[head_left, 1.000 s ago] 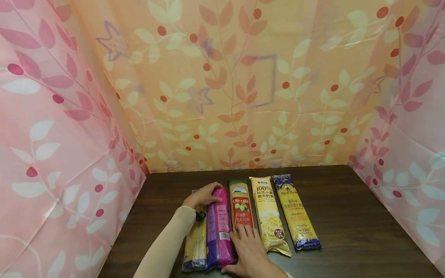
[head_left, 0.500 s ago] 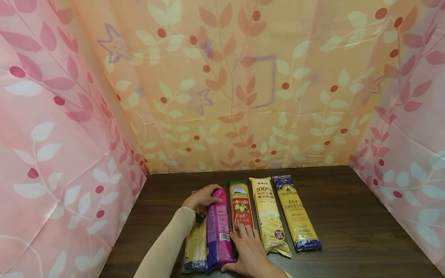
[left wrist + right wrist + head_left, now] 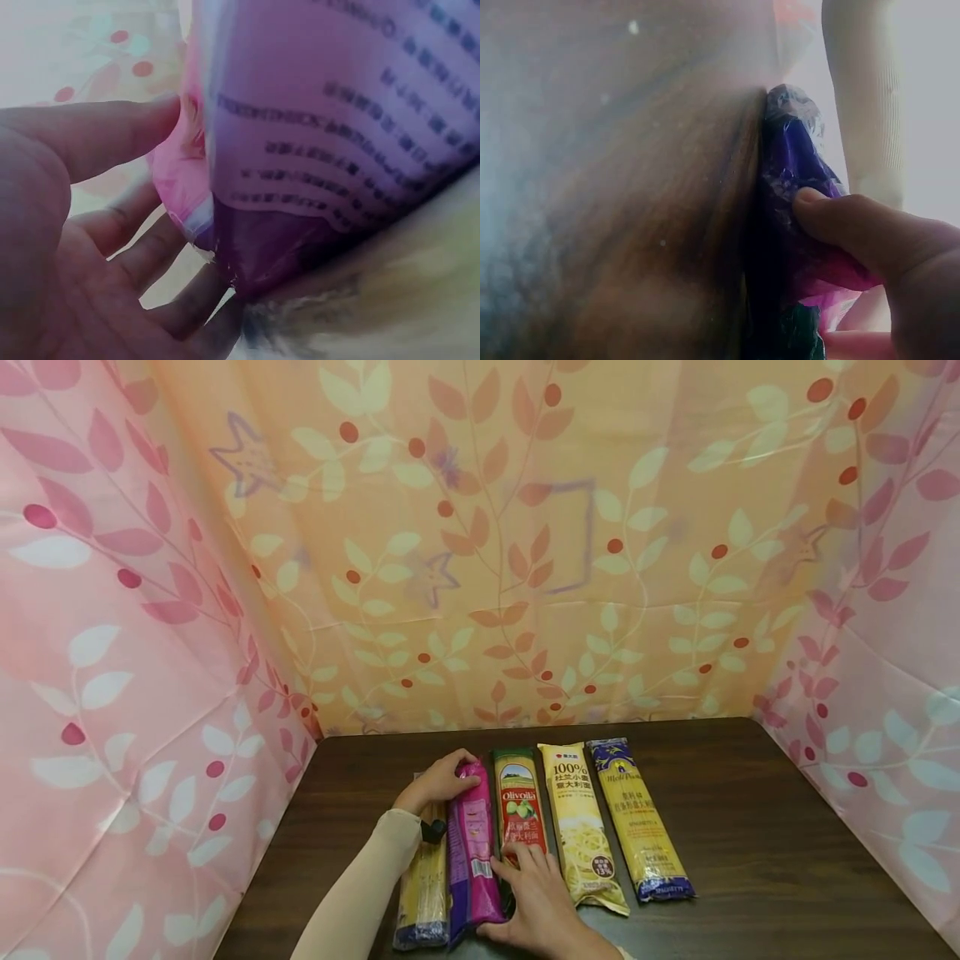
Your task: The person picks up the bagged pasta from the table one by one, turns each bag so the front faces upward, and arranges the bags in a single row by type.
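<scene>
A long pink and purple packet [image 3: 474, 835], much like the pasta packets beside it, lies between both hands, tipped partly onto its side. My left hand [image 3: 441, 781] grips its far end; in the left wrist view the thumb [image 3: 127, 135] lies on one side and the fingers curl under the packet's end. My right hand [image 3: 542, 902] holds the near end, and in the right wrist view the thumb [image 3: 840, 217] presses into the crinkled purple wrap. The right fingers also overlap the red and green Olivoila pasta packet [image 3: 519, 789], covering its lower part.
Left of the held packet lies a clear and yellow pasta packet [image 3: 423, 893], partly under the left forearm. To the right are a cream pasta packet [image 3: 577, 818] and a yellow and blue spaghetti packet [image 3: 641, 827]. Patterned curtains [image 3: 480, 543] enclose the dark wooden table [image 3: 757, 835].
The pink and purple packet has rolled up toward its side between the hands, its far end rising slightly with the left hand. The other packets have stayed in place.
</scene>
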A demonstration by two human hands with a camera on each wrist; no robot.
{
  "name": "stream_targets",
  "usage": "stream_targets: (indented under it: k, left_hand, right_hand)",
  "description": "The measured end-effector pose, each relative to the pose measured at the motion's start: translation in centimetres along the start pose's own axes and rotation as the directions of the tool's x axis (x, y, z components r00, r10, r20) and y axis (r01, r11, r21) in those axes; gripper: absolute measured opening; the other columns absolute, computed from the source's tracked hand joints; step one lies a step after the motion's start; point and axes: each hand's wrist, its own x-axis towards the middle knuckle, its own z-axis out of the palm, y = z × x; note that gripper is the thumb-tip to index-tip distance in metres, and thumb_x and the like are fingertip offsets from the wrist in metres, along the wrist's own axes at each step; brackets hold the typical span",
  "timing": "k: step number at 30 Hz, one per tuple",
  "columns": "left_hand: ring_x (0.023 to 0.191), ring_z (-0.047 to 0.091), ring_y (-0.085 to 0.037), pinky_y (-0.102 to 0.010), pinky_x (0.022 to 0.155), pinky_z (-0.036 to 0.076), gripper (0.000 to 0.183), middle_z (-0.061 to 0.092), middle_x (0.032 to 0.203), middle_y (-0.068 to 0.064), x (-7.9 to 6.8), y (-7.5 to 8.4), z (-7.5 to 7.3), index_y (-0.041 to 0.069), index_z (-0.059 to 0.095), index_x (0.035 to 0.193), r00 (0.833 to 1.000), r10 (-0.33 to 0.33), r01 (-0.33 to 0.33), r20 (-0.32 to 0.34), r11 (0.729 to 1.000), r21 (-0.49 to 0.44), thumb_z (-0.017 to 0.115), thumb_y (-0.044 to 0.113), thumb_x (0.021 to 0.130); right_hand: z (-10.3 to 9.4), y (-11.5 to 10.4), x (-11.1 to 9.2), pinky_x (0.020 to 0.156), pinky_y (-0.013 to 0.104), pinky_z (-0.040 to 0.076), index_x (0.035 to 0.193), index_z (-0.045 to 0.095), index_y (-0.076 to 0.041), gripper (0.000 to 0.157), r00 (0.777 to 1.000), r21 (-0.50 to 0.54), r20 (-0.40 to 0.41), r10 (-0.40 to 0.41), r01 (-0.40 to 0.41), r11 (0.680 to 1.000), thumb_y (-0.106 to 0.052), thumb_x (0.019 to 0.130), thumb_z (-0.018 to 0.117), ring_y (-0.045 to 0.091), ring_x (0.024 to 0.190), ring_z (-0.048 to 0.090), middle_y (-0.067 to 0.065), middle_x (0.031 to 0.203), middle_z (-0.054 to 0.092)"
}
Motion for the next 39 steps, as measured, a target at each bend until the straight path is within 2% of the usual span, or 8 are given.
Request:
stream_targets:
  k: [8, 14, 21, 24, 28, 31, 35, 39]
  left_hand:
    - [0.102, 0.066, -0.026, -0.049, 0.089, 0.057, 0.043, 0.068, 0.128, -0.016, 0.1, 0.9, 0.0, 0.009, 0.060, 0.139, 0.997, -0.011, 0.007, -0.078, 0.998, -0.054, 0.073, 0.030, 0.105]
    - [0.100, 0.066, -0.025, -0.046, 0.087, 0.058, 0.046, 0.067, 0.131, -0.017, 0.1, 2.1, 0.0, 0.010, 0.060, 0.140, 0.994, -0.024, 0.011, -0.105, 0.992, -0.122, 0.074, 0.034, 0.104]
    - [0.100, 0.066, -0.024, -0.041, 0.081, 0.059, 0.056, 0.065, 0.130, -0.016, 0.0, 3.5, -0.1, 0.008, 0.057, 0.138, 0.977, -0.095, 0.047, -0.192, 0.970, -0.240, 0.079, 0.043, 0.100]
    - [0.100, 0.064, -0.025, -0.041, 0.083, 0.058, 0.057, 0.065, 0.128, -0.015, 0.0, 4.2, -0.2, 0.009, 0.057, 0.136, 0.965, -0.120, 0.062, -0.231, 0.969, -0.240, 0.080, 0.044, 0.098]
    - [0.101, 0.065, -0.026, -0.044, 0.083, 0.059, 0.049, 0.065, 0.127, -0.017, 0.1, 4.7, -0.3, 0.007, 0.057, 0.132, 0.956, -0.101, 0.034, -0.277, 0.971, -0.238, 0.081, 0.034, 0.099]
    - [0.102, 0.065, -0.027, -0.044, 0.083, 0.060, 0.042, 0.065, 0.128, -0.017, 0.1, 4.9, -0.4, 0.007, 0.059, 0.129, 0.949, -0.085, 0.006, -0.305, 0.968, -0.252, 0.081, 0.028, 0.099]
    - [0.105, 0.066, -0.028, -0.042, 0.083, 0.061, 0.037, 0.065, 0.130, -0.017, 0.3, 5.2, -0.5, 0.009, 0.060, 0.127, 0.941, -0.071, -0.023, -0.330, 0.962, -0.274, 0.080, 0.025, 0.100]
    - [0.107, 0.067, -0.029, -0.042, 0.082, 0.062, 0.035, 0.065, 0.133, -0.018, 0.4, 5.8, -0.7, 0.009, 0.061, 0.127, 0.938, -0.058, -0.054, -0.343, 0.950, -0.308, 0.080, 0.023, 0.100]
  right_hand:
    - [-0.7, 0.0, -0.4, 0.089, 0.042, 0.048, 0.149, 0.066, -0.020, 0.093, 0.994, 0.051, -0.101, -0.031, 0.037, 0.998, -0.058, 0.070, 0.097, 0.014, 0.107, 0.055, 0.001, 0.141, 0.070]
    - [-1.3, -0.4, -0.5, 0.080, 0.035, 0.046, 0.167, 0.042, -0.022, 0.118, 0.998, 0.150, -0.064, 0.027, -0.017, 0.989, -0.055, 0.070, 0.099, 0.011, 0.099, 0.053, 0.000, 0.139, 0.071]
    - [-2.2, -0.9, -0.4, 0.100, 0.055, 0.053, 0.169, 0.036, -0.018, 0.118, 0.996, 0.247, -0.082, 0.025, -0.004, 0.969, -0.046, 0.074, 0.100, 0.026, 0.121, 0.065, 0.010, 0.153, 0.061]
    - [-2.5, -0.8, -0.3, 0.102, 0.059, 0.055, 0.171, 0.032, -0.019, 0.116, 0.999, 0.361, -0.044, 0.009, 0.008, 0.933, -0.034, 0.078, 0.100, 0.027, 0.120, 0.070, 0.019, 0.159, 0.053]
    - [-2.6, -0.7, -0.3, 0.104, 0.060, 0.053, 0.171, 0.029, -0.016, 0.115, 1.000, 0.452, -0.016, -0.012, 0.018, 0.892, -0.020, 0.079, 0.099, 0.035, 0.130, 0.065, 0.024, 0.162, 0.046]
    - [-2.6, -0.5, -0.3, 0.102, 0.052, 0.057, 0.171, 0.028, -0.012, 0.113, 1.000, 0.505, -0.015, -0.020, 0.025, 0.863, -0.015, 0.081, 0.097, 0.038, 0.132, 0.063, 0.023, 0.161, 0.046]
    - [-2.5, -0.3, -0.3, 0.090, 0.030, 0.061, 0.171, 0.020, -0.004, 0.115, 1.000, 0.651, 0.020, 0.005, -0.017, 0.759, -0.012, 0.084, 0.095, 0.022, 0.113, 0.068, 0.025, 0.159, 0.042]
    - [-2.7, -0.1, -0.3, 0.088, 0.028, 0.060, 0.169, 0.018, 0.003, 0.119, 0.995, 0.732, 0.071, 0.071, -0.101, 0.674, -0.016, 0.082, 0.096, 0.018, 0.109, 0.067, 0.028, 0.155, 0.046]
